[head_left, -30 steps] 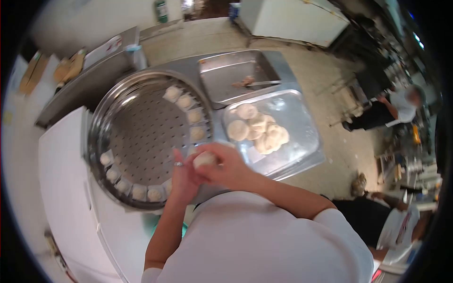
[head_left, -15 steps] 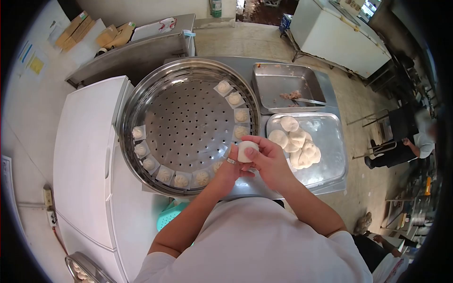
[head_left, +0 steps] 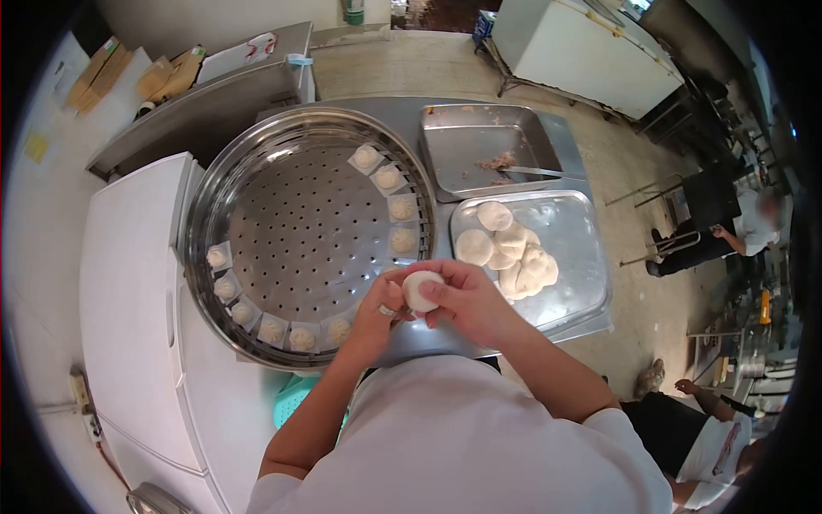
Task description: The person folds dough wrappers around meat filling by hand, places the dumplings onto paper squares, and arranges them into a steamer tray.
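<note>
Dough ball (head_left: pixel 421 289) gripped between both hands, over near-right rim of steamer tray (head_left: pixel 308 223). Left hand (head_left: pixel 375 315) cups it from steamer side; right hand (head_left: pixel 467 304) clasps it from dough-tray side. Ball round, no long axis. Placed buns (head_left: pixel 301 337) just left; left hand nearer.

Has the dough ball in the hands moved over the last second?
No. The dough ball stays by the steamer tray's near right rim, held between left hand and right hand; only the view shifted.
</note>
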{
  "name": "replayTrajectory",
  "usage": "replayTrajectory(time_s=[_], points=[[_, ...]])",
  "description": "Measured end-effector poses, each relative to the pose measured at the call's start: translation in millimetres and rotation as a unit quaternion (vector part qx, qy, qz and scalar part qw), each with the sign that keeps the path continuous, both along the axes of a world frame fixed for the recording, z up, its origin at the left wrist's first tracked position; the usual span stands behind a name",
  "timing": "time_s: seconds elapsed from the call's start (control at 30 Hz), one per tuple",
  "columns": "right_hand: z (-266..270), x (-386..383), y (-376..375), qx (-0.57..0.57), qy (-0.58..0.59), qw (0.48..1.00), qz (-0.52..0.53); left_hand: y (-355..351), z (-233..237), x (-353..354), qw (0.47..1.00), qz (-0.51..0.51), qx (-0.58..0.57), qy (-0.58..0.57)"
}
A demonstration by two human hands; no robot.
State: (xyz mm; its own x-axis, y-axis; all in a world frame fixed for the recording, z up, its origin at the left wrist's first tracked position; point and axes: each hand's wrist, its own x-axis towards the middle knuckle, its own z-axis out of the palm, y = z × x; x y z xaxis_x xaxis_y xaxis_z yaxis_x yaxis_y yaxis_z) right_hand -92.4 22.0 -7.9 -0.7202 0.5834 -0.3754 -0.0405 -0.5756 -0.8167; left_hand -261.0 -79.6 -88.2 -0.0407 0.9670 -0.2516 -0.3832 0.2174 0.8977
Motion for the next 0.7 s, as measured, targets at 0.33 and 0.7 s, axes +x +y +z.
replayTrajectory(time_s=[0.33,0.7], points=[[-7.8,47.9,237.9,0.386,-0.305,0.869,-0.044,2.6,25.5,3.7,0.994,0.104,-0.017,0.028],[-128.7,-38.1,350.7,0.615,-0.397,0.662,0.163,-19.8,18.0,46.3,0.985,0.163,-0.059,0.016]])
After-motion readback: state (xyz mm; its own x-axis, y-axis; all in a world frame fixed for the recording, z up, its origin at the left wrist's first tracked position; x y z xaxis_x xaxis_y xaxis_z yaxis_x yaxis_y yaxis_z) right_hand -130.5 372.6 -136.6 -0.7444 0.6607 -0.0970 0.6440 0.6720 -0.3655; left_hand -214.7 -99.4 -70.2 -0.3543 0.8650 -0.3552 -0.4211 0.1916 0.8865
